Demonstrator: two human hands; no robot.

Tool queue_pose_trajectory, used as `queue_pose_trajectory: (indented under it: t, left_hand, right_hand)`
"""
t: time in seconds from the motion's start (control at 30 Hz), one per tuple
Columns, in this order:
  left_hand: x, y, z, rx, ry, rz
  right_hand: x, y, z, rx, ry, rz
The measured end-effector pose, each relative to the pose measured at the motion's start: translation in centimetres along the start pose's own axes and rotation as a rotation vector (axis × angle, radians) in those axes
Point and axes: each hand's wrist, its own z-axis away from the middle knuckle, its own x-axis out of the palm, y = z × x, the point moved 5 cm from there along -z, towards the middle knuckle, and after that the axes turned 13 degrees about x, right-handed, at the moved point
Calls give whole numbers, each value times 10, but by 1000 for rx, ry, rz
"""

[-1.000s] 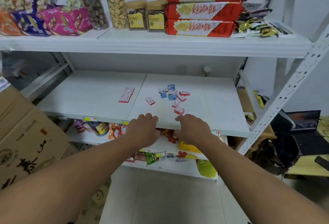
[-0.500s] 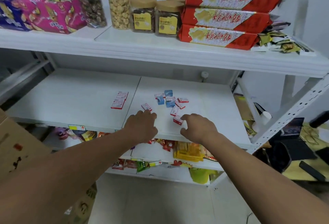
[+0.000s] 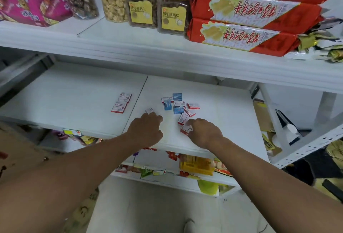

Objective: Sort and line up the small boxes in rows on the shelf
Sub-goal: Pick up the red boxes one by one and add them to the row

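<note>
On the white middle shelf [image 3: 222,106] lies a loose heap of small red-and-white and blue boxes [image 3: 179,105]. To its left, a short row of red-and-white boxes [image 3: 121,102] is lined up. My left hand [image 3: 146,130] rests palm down, fingertips touching a single red-and-white box [image 3: 150,110]. My right hand [image 3: 204,132] pinches the nearest red-and-white box [image 3: 186,128] with thumb and fingers at the heap's front edge.
The upper shelf [image 3: 167,47] overhangs closely, holding nut jars [image 3: 157,4], red biscuit packs [image 3: 246,34] and pink bags [image 3: 31,1]. A lower shelf with snack packets [image 3: 196,164] sits below. Cardboard cartons stand at the left, a perforated shelf post [image 3: 315,140] at the right.
Both hands advanced from the shelf's front edge onto the shelf. The left reached the lone box; the right closed on the nearest box. The camera moved closer.
</note>
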Motion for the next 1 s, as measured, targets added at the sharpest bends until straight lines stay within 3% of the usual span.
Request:
queue_pose_trajectory:
  t: [0.23,0.5,0.83,1.0]
  left_hand:
    - [22,-4,-32,-93,-43,16]
    - [70,-3,-49,-153,26,61]
    - [105,-45,-64,-69,210,144]
    - [96,-95,-85,-29,233,15]
  right_hand:
    - [5,13,-62,-79,-77,-2]
    - [29,18,-127,-177,-150,50]
    - [66,4,-186,-360,-23,276]
    - [70,-2,-190,-399,76,375]
